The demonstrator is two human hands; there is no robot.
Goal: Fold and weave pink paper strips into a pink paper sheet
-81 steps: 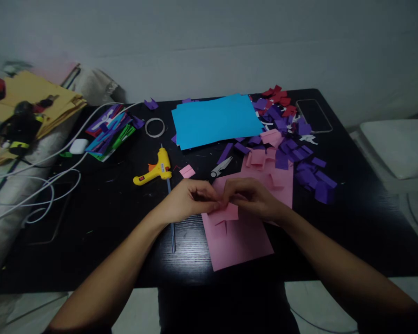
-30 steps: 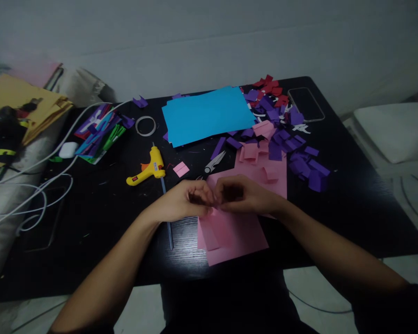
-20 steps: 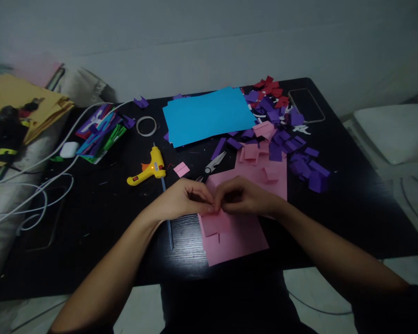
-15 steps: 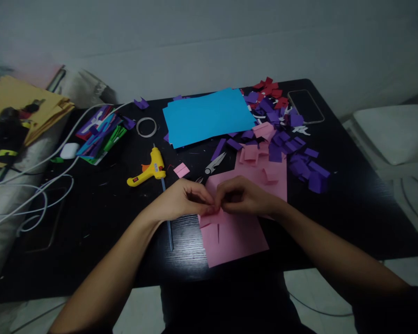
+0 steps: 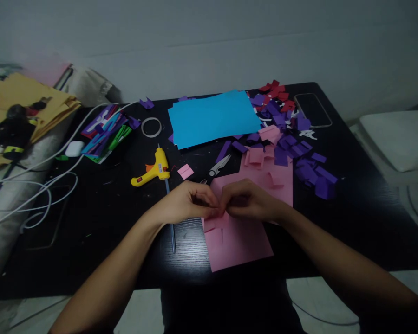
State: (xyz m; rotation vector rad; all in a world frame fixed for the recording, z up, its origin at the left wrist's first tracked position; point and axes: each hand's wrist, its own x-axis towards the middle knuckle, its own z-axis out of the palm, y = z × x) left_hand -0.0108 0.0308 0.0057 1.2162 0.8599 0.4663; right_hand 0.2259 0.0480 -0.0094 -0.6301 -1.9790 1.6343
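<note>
My left hand [image 5: 191, 200] and my right hand [image 5: 249, 199] meet fingertip to fingertip, both in a closed pinch. Pink paper shows at the fingertips, though the fingers hide most of the piece. Beneath them lies a pink paper sheet [image 5: 245, 243] with cut and folded flaps at its left edge. More pink paper with small folded pieces [image 5: 256, 157] lies behind my right hand. Just past my fingers are scissors [image 5: 220, 165], partly hidden. A small creased pink piece [image 5: 186, 171] rests beyond my left hand, beside a yellow glue gun [image 5: 156, 171] with a glue stick in it.
Blue sheets [image 5: 214, 119] are stacked at the back. Purple scraps [image 5: 310, 171], red scraps [image 5: 277, 90] and a phone [image 5: 313, 110] lie back right. A tape roll [image 5: 151, 127], coloured packets [image 5: 104, 134] and white cables [image 5: 48, 192] occupy the left. A white chair [image 5: 393, 139] stands right.
The whole view has shifted slightly, so things appear a little further right and lower. Both hands keep their pinch at the pink paper, with only slight finger movement.
</note>
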